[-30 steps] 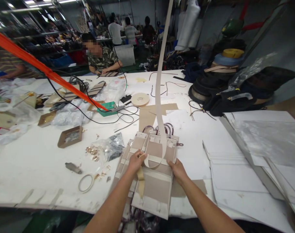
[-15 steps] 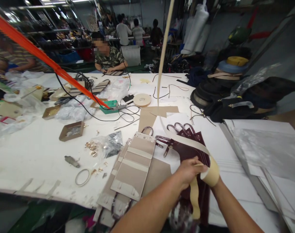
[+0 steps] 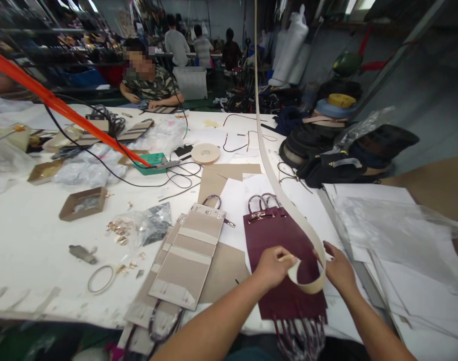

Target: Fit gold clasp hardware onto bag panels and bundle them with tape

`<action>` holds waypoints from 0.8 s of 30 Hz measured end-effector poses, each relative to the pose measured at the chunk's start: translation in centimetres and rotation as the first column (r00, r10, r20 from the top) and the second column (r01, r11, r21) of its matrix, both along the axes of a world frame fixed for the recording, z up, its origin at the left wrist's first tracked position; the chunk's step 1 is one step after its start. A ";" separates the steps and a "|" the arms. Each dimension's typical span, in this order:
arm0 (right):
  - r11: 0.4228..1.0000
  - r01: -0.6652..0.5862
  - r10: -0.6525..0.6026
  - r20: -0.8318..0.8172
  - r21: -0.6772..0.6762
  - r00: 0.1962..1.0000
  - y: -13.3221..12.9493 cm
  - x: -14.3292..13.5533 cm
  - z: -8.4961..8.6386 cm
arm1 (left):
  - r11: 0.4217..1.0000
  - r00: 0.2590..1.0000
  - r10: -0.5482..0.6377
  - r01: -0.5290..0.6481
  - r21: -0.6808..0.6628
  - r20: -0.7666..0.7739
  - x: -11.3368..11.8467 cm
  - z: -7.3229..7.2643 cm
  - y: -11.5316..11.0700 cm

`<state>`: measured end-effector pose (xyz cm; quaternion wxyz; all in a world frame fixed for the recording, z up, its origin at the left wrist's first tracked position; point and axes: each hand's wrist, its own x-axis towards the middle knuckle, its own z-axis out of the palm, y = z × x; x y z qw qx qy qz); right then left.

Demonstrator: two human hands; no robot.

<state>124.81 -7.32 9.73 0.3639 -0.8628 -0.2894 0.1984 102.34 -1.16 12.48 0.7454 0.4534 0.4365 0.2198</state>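
My left hand (image 3: 276, 265) is closed in a pinch on the end of a long cream strip of tape (image 3: 313, 287). From overhead the strip hangs down, curls in a loop and comes back to my left fingers. At the loop's right side my right hand (image 3: 339, 271) has its fingers apart; one fingertip shows behind the strip, and whether it touches is unclear. Under both hands lies a stack of maroon bag panels (image 3: 283, 240), with plastic-wrapped handles at both ends. To the left are overlapping beige bag panels (image 3: 189, 250) with handles.
A roll of cream tape (image 3: 205, 153), a green box (image 3: 151, 164) and an orange strap (image 3: 82, 114) are further back. Small gold fittings (image 3: 119, 229) and a tape ring (image 3: 101, 279) lie left. Black bags (image 3: 328, 163) and white sheets (image 3: 394, 260) are right. A person sits across the table.
The strip, earlier wrapped about my right hand, now hangs in an open loop. My hands have moved apart. The maroon panels now lie flatter and more exposed. The view has shifted right.
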 end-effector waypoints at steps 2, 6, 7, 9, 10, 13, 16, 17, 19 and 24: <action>0.992 -0.121 0.124 -0.088 0.034 0.988 0.4 -2.4 1.1 | 0.998 0.998 0.049 -0.047 0.037 -0.050 -4.1 -0.1 0.1; 0.860 -0.489 0.502 -0.406 0.144 0.764 3.3 -10.8 3.8 | 0.983 0.977 0.153 -0.136 0.119 -0.149 -11.5 0.0 0.0; 0.787 -0.589 0.602 -0.438 0.183 0.668 4.2 -13.1 4.3 | 0.978 0.968 0.182 -0.160 0.130 -0.171 -13.0 0.0 -0.1; 0.628 -0.736 0.748 -0.455 0.252 0.483 5.9 -17.3 4.8 | 0.965 0.946 0.247 -0.221 0.142 -0.209 -15.4 0.1 -0.4; 0.551 -0.788 0.798 -0.450 0.275 0.401 6.7 -19.0 4.8 | 0.956 0.933 0.283 -0.256 0.143 -0.224 -16.5 0.1 -0.6; 0.379 -0.876 0.862 -0.458 0.298 0.217 8.3 -22.8 4.7 | 0.925 0.892 0.378 -0.356 0.133 -0.248 -19.2 0.1 -1.3; 0.337 -0.904 0.861 -0.474 0.261 0.184 9.5 -25.4 4.2 | 0.902 0.866 0.431 -0.417 0.111 -0.252 -21.6 -0.2 -2.1; 0.347 -0.907 0.858 -0.472 0.240 0.203 9.8 -26.1 4.0 | 0.902 0.866 0.432 -0.416 0.117 -0.254 -22.4 -0.3 -2.3; 0.359 -0.913 0.857 -0.457 0.195 0.239 10.3 -27.2 3.5 | 0.913 0.869 0.406 -0.370 0.174 -0.283 -23.7 -0.7 -2.7; 0.284 -0.945 0.902 -0.379 0.165 0.205 11.2 -28.8 2.0 | 0.864 0.775 0.438 -0.222 0.452 -0.455 -25.6 -1.4 -2.0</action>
